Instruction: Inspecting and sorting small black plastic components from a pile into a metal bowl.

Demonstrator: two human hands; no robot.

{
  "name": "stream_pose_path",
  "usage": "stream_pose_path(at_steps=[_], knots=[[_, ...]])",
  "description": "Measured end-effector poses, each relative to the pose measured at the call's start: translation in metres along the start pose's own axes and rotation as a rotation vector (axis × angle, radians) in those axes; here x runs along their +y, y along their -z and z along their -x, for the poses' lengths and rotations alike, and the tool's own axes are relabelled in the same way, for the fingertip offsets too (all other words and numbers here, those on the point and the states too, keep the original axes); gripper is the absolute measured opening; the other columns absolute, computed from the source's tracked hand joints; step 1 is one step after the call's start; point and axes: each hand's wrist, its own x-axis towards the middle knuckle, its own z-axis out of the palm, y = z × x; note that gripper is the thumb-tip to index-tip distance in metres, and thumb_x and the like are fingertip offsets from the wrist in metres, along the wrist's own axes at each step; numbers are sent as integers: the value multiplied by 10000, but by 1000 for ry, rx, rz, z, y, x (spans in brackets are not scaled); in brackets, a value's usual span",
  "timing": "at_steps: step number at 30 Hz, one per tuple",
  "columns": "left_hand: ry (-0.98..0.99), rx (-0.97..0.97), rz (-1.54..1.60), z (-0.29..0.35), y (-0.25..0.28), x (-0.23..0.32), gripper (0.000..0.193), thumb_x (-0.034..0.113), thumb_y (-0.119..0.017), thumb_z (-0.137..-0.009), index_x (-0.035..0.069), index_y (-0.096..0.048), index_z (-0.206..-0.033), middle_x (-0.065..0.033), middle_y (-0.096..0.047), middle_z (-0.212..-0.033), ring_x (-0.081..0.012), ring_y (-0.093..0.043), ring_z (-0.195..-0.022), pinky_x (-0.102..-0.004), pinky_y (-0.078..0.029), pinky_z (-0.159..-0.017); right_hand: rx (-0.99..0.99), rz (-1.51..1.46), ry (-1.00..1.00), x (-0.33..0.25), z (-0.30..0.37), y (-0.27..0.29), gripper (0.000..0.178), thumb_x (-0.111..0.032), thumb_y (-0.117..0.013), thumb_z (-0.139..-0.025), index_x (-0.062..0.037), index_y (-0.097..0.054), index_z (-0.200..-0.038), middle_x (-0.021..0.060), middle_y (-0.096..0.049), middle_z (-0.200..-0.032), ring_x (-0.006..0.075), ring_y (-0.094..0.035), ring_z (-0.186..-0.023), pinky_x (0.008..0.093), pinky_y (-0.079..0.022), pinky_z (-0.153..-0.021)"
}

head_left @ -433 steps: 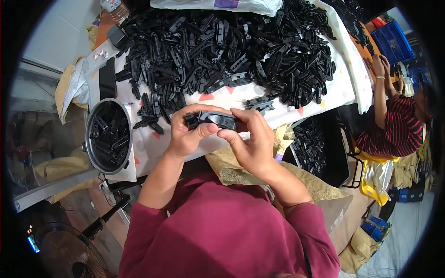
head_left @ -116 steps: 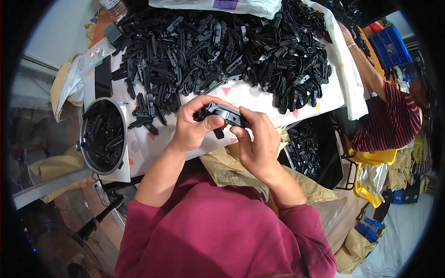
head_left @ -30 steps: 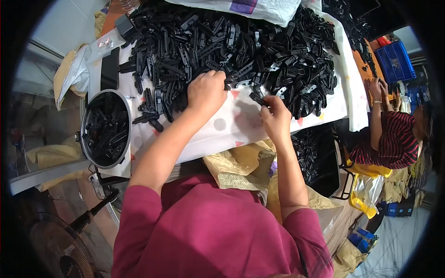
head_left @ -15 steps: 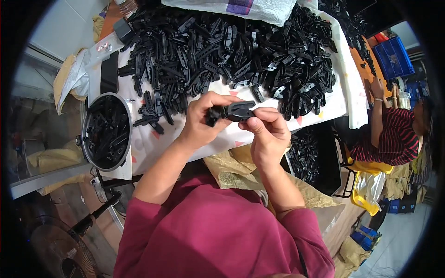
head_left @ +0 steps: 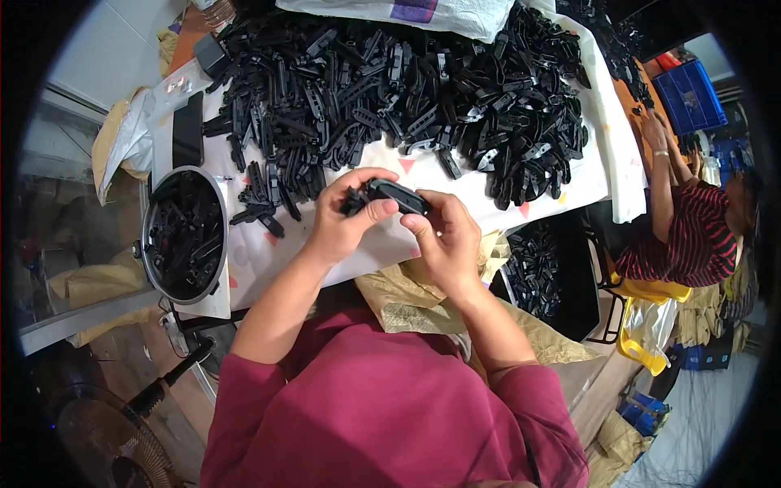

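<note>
Over the table's near edge my left hand (head_left: pixel 340 226) and my right hand (head_left: pixel 447 244) are both closed on an elongated black plastic part (head_left: pixel 399 195). My left thumb presses on its near side, and the right fingers and thumb pinch its right end. Beside it, a second dark piece (head_left: pixel 355 200) shows in the left fingers; its shape is partly hidden. Just beyond my hands, similar black parts are heaped in a left pile (head_left: pixel 325 98) and a right pile (head_left: pixel 529 122). A few shinier grey faces show in the right one.
On the left stands a round metal-rimmed container (head_left: pixel 225 244) of black parts. A flat black rectangular object (head_left: pixel 189 130) lies behind it. Below the table's right side is a black bin (head_left: pixel 579 285) with parts. A fan (head_left: pixel 114 439) stands lower left. A co-worker (head_left: pixel 683 228) sits right.
The black part has turned in my fingers, now slanting down to the right. My right hand has moved left, closer to the left hand. The co-worker's arms have shifted.
</note>
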Motion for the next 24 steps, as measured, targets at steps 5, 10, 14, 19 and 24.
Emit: stream_pose_path(at_steps=[5, 10, 14, 19, 24], knots=[[40, 172, 405, -47, -6, -41, 79, 62, -472, -847, 60, -495, -923, -118, -615, -955, -196, -586, -877, -289, -446, -735, 69, 649, 64, 49, -47, 18, 408, -282, -685, -748, -13, -575, -1034, 151, -584, -932, 313, -593, -812, 376, -480, -675], [-215, 207, -891, -84, -35, -36, 96, 131, -607, -749, 39, -614, -776, -116, -635, -893, -245, -622, -783, -331, -483, -695, 112, 820, -24, 72, -56, 15, 268, -243, -647, -775, -3, -579, -873, 146, -599, -813, 327, -596, -691, 402, -477, -615], [-125, 75, -1553, -98, -36, -42, 215, 256, -689, -688, 76, -653, -802, -77, -595, -852, -260, -572, -894, -405, -479, -755, 212, 365, -218, 64, -49, 20, 210, -155, -674, -774, 8, -558, -841, 113, -613, -729, 204, -601, -605, 332, -478, -550], [75, -64, -1136, -88, -28, 0, 182, 208, -685, -713, 47, -621, -770, -75, -614, -800, -195, -592, -753, -325, -476, -673, 204, -619, -321, 65, -39, 37, 122, 19, -628, -790, -12, -564, -889, 67, -615, -784, 148, -615, -668, 262, -543, -572], [296, -220, -112, -65, -6, 20, 155, 72, -659, -732, -4, -593, -850, -36, -604, -700, -99, -568, -623, -240, -448, -579, 83, -557, 45, 32, -32, 39, 125, 64, -614, -785, 24, -612, -903, 89, -598, -907, 168, -615, -754, 281, -565, -602]])
